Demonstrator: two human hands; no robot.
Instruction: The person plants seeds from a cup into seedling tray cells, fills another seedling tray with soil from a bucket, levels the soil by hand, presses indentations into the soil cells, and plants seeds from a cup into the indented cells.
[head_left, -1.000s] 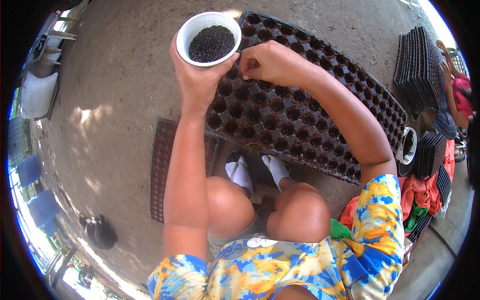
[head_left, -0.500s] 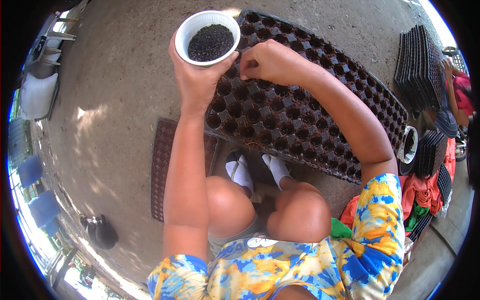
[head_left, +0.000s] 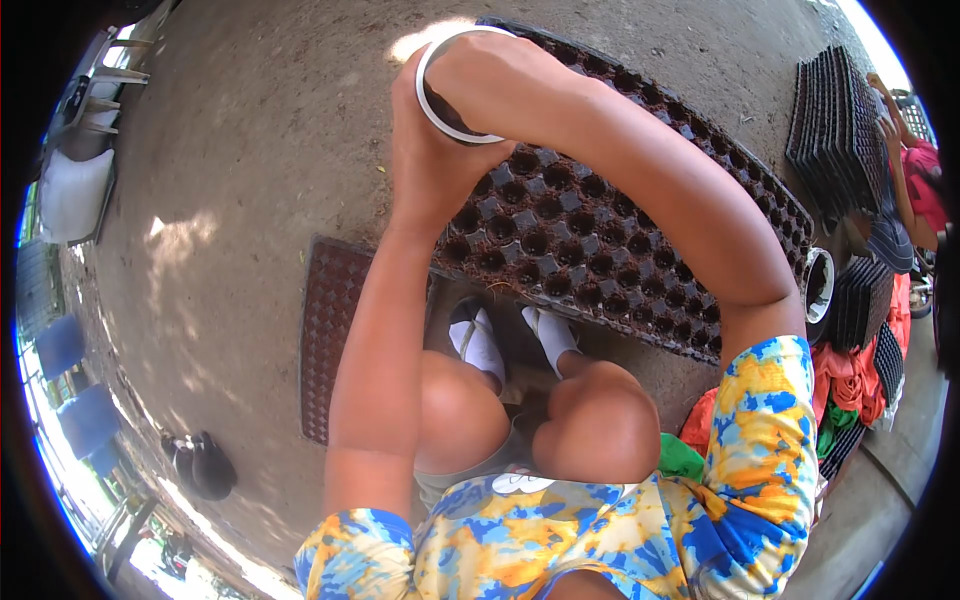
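My left hand [head_left: 430,165] is wrapped round a white plastic cup [head_left: 423,96] holding small black seed-like grains, just over the far left end of a black seedling tray. Over the cup's mouth is my right hand [head_left: 485,85], its fingers reaching down inside, so the fingertips and most of the grains are hidden. The seedling tray [head_left: 555,225] has rows of round cells with dark brown soil in and around them. My right forearm crosses above its far side.
A second, reddish-brown tray [head_left: 330,340] lies on the ground at left. Stacked black trays [head_left: 835,135] stand at right, near another person [head_left: 920,190]. A white bucket [head_left: 820,285] sits beyond the tray's right end. Red cloth [head_left: 850,385] lies nearby.
My right hand has left the tray cells and moved up and left into the cup. My left hand has shifted the cup slightly right, and the cup is now mostly covered.
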